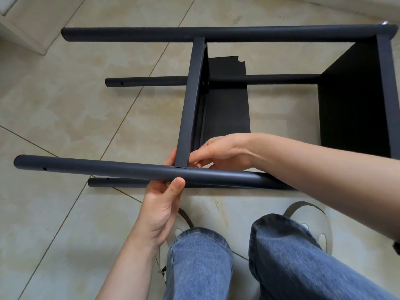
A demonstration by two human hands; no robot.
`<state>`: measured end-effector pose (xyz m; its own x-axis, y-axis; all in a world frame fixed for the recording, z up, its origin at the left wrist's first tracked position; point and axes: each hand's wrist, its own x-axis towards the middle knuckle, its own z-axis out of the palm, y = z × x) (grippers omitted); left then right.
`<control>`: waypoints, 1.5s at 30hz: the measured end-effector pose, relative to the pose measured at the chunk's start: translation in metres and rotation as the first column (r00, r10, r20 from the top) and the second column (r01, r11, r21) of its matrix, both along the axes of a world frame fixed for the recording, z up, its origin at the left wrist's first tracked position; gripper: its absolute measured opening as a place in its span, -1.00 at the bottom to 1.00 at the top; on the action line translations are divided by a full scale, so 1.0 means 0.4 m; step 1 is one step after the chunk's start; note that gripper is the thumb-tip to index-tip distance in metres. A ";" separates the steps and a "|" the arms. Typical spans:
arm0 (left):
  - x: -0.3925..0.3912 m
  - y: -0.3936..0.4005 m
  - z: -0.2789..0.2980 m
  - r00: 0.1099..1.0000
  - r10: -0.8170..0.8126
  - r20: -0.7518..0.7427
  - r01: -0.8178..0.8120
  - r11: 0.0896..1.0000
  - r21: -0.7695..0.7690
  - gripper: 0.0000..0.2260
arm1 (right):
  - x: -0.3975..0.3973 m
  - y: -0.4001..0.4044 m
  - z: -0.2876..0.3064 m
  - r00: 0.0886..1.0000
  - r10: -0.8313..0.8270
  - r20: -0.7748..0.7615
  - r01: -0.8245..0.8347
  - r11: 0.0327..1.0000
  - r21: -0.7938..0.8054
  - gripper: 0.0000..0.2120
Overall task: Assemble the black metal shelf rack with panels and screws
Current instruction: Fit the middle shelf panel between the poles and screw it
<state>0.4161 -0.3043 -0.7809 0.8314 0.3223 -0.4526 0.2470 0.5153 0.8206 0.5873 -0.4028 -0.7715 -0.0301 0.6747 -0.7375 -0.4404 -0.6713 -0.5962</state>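
Rack point(238, 34) on its side, frame centre, two panels in | left hand point(161, 204) grips near post point(108, 168) | right hand point(218, 151) pinches middle panel's point(191, 105) corner (fastener unseen) | third-tier holes empty

a: floor point(65, 105) — glossy beige tiles, thin darker grout lines running diagonally.
b: upper left corner, a pale white edge point(19, 29) of some furniture or skirting; cannot tell which.
a: bottom of view, blue jeans point(281, 256), both legs.
b: light shoes point(313, 221) under the hems, grey trim; left one mostly hidden.
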 end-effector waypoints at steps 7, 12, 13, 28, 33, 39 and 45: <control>0.001 0.005 -0.012 1.000 -0.016 -0.008 0.016 0.999 0.032 -0.29 | 0.015 -0.009 0.000 0.998 -0.045 -0.043 0.046 0.999 0.009 -0.78; 0.000 0.007 -0.018 1.000 -0.016 -0.024 0.017 0.999 0.038 -0.21 | 0.019 -0.011 -0.009 0.998 -0.044 -0.054 0.043 0.999 -0.010 -0.75; 0.000 0.007 -0.018 1.000 -0.019 -0.022 0.020 0.999 0.042 -0.22 | 0.018 -0.010 -0.008 0.997 -0.040 -0.061 0.040 0.999 -0.010 -0.70; 0.003 0.004 -0.011 1.000 -0.014 -0.025 0.014 0.999 0.039 -0.09 | 0.019 -0.010 0.010 1.000 -0.021 -0.008 0.021 1.000 -0.018 -0.73; 0.003 0.002 -0.009 1.000 -0.020 -0.018 0.021 0.999 0.031 -0.08 | 0.008 -0.003 0.002 1.000 0.004 0.013 -0.004 1.000 -0.013 -0.59; 0.001 0.005 -0.018 1.000 -0.027 -0.009 0.028 0.999 0.040 -0.09 | 0.010 -0.003 0.003 1.000 -0.015 0.017 0.015 1.000 0.008 -0.62; 0.000 0.006 -0.021 0.999 -0.045 -0.009 0.045 0.997 0.066 -0.25 | 0.014 -0.010 0.012 1.000 -0.019 0.011 0.020 0.999 -0.033 -0.82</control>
